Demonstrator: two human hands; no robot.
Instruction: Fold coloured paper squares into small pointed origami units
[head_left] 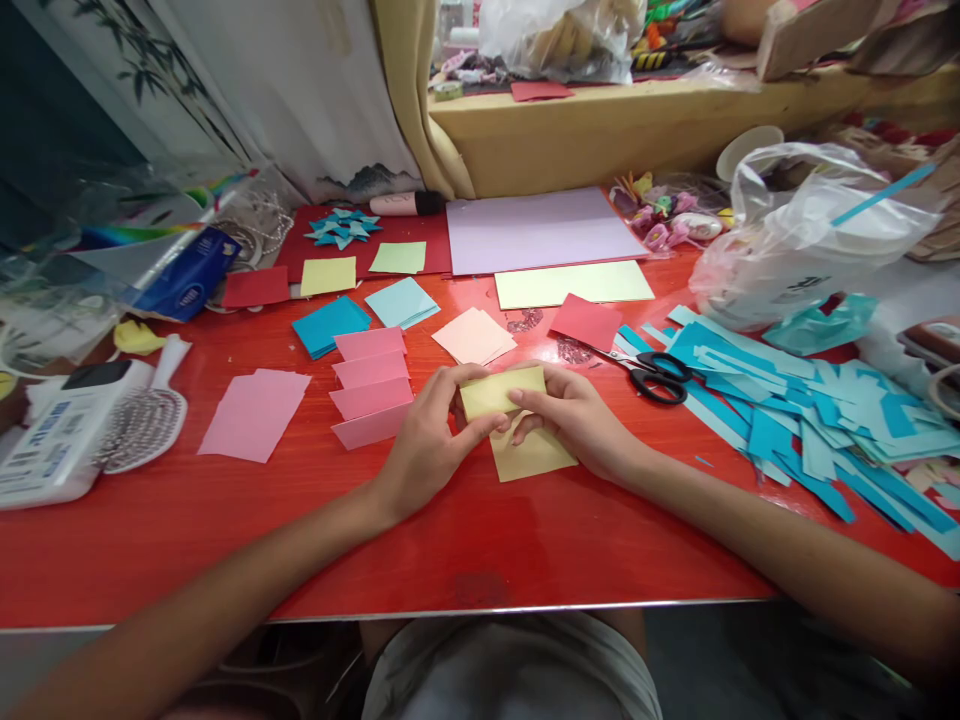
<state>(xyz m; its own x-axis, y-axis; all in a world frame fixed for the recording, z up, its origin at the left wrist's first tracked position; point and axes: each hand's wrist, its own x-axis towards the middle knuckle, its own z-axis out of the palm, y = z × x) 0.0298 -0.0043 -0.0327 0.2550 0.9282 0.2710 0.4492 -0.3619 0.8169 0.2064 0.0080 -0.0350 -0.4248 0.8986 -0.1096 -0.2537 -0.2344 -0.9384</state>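
Observation:
Both hands pinch a yellow sheet of paper [495,392], folded into a narrow rectangle, just above the red table. My left hand [437,437] has its left end between thumb and fingers. My right hand [574,412] grips the other end, thumb laid on the front. Beneath the right fingers lies a flat yellow paper square [531,458], partly covered. Left of my left hand, several folded pink papers [373,388] lie in an overlapping column. A stack of peach squares [475,336] is just beyond my hands. Black-handled scissors [660,377] rest to the right, near a red square [585,320].
Blue paper strips [825,400] heap at the right, below a plastic bag [814,230]. Pink sheets [253,415] and a hairbrush [150,420] lie left. Farther back are blue squares [330,326], a lilac sheet [536,230] and a folded paper star [343,228].

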